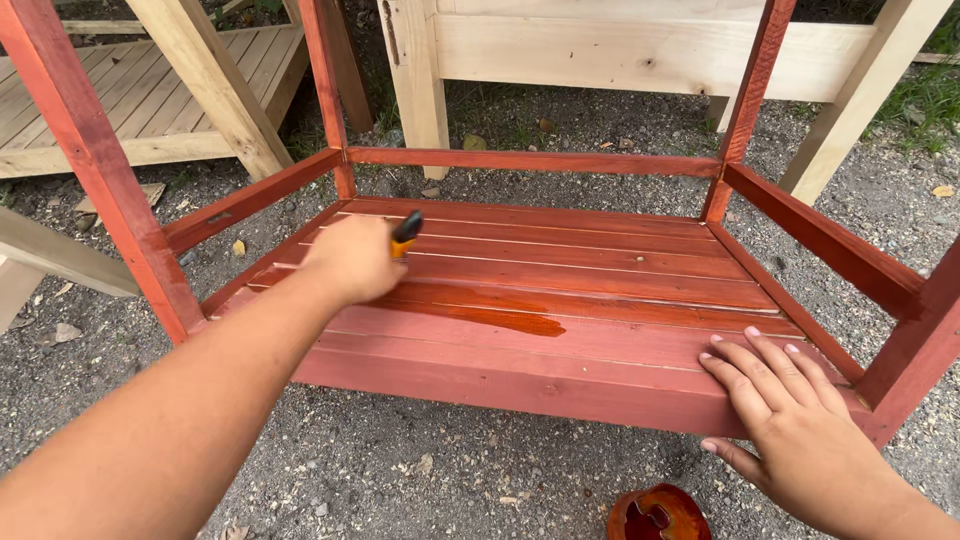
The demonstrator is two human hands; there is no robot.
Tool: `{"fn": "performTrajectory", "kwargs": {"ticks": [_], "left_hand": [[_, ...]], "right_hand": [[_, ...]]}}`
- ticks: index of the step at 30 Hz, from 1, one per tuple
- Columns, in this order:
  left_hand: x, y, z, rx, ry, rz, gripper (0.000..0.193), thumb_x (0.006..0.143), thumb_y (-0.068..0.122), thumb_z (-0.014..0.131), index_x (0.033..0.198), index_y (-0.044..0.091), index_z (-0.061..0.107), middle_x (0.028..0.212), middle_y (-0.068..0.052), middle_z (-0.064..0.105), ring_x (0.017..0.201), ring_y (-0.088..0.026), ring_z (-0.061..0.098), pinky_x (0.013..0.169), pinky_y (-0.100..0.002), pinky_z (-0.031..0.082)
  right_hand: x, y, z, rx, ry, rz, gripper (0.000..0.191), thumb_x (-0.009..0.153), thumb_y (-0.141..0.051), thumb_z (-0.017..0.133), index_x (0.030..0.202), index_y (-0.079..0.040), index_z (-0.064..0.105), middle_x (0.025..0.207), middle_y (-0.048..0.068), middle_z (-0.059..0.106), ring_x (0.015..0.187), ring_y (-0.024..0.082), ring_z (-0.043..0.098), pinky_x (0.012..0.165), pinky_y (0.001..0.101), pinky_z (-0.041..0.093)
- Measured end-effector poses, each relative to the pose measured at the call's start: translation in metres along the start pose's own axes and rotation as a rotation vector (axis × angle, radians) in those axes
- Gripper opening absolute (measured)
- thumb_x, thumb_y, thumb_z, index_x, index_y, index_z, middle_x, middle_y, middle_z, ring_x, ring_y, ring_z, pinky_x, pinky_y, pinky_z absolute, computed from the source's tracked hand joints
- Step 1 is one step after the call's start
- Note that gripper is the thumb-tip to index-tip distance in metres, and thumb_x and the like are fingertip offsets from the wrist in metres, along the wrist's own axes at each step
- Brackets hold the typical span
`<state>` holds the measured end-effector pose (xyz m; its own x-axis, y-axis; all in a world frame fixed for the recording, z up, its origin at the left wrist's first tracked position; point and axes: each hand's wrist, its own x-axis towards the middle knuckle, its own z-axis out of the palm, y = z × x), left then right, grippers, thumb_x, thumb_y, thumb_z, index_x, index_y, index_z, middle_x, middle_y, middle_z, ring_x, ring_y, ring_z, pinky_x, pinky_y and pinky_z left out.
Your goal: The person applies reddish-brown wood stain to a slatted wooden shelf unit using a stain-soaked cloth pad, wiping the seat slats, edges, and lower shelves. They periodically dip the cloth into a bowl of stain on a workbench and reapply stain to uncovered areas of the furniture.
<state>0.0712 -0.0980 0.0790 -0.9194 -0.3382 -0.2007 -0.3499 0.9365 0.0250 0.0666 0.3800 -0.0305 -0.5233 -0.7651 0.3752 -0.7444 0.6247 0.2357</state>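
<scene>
The left hand (352, 258) is closed in a fist around a brush handle (405, 233), black and yellow, which projects just beyond the knuckles. The bristles are hidden beneath the hand. The fist rests over the slatted shelf (560, 300) of a red-stained wooden frame. A wet, glossy streak of stain (480, 318) runs along one slat, starting under the left hand and extending toward the right hand.

The right hand (790, 410) is fully open, palm down, fingers spread flat on the near edge of the shelf. It holds nothing.

A red post (95, 160) stands just outside the left forearm. A red side rail (830, 245) passes beyond the right hand. An open container of red stain (658, 515) sits on the gravel (400, 470), near the right wrist. Unstained timber frames (640, 55) stand well beyond both hands.
</scene>
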Motion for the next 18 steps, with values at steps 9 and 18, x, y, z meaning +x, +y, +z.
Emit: {"fn": "performTrajectory", "kwargs": {"ticks": [9,18], "left_hand": [[0.011,-0.076,-0.003,0.038,0.051,-0.075,0.041,0.087,0.035,0.078,0.112,0.003,0.073,0.113,-0.021,0.073,0.107,-0.035,0.072,0.098,-0.045,0.056],[0.023,-0.043,0.009,-0.177,0.049,0.202,0.032,0.085,0.035,0.077,0.102,0.008,0.077,0.097,-0.017,0.076,0.093,-0.029,0.073,0.089,-0.043,0.057]], "right_hand": [[0.032,-0.039,0.003,0.027,0.024,-0.042,0.089,0.084,-0.067,0.052,0.151,-0.010,0.039,0.159,0.007,0.039,0.153,0.035,0.028,0.123,0.0525,0.020],[0.034,-0.045,0.006,-0.051,-0.016,0.028,0.081,0.085,-0.061,0.051,0.150,-0.013,0.041,0.158,0.007,0.040,0.153,0.035,0.029,0.124,0.0517,0.023]]}}
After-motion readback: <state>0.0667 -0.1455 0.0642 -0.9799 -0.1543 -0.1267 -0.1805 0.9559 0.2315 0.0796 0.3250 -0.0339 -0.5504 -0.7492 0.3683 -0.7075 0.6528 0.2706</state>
